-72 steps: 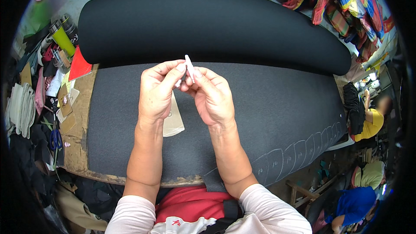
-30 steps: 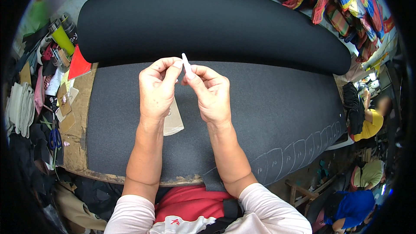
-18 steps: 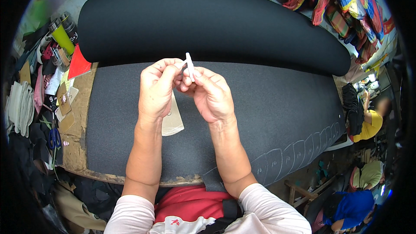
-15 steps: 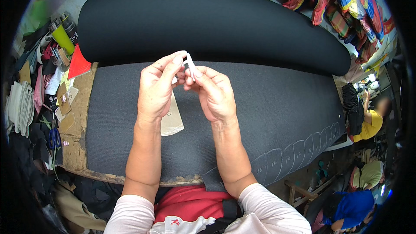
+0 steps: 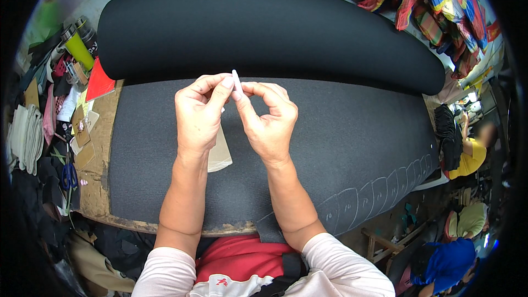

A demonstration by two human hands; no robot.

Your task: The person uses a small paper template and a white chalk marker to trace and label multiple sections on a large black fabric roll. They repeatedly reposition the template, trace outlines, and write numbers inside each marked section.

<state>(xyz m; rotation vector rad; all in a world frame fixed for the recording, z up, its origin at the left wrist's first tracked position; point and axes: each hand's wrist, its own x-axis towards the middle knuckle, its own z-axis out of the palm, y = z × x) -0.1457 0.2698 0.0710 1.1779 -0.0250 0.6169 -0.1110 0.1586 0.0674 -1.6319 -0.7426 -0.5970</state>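
A small white chalk stick (image 5: 236,81) is held up between my two hands over the dark grey fabric (image 5: 352,143). My left hand (image 5: 199,111) pinches it from the left with thumb and forefinger. From the right, the thumb and forefinger of my right hand (image 5: 270,121) close on its lower part. Partly hidden behind my left hand and wrist, a beige card template (image 5: 221,153) lies on the fabric. White outlines (image 5: 374,198) of repeated curved shapes run along the fabric's near right edge.
A big black fabric roll (image 5: 264,30) spans the table's far side. On the left, blue-handled scissors (image 5: 69,176), a red card (image 5: 101,80) and a yellow-green bottle (image 5: 78,47) crowd the wooden edge. A person in yellow (image 5: 467,157) sits at the far right.
My right hand has turned and raised its thumb to pinch the chalk stick. The stick now shows less of its length. My left hand keeps its grip, shifted only slightly.
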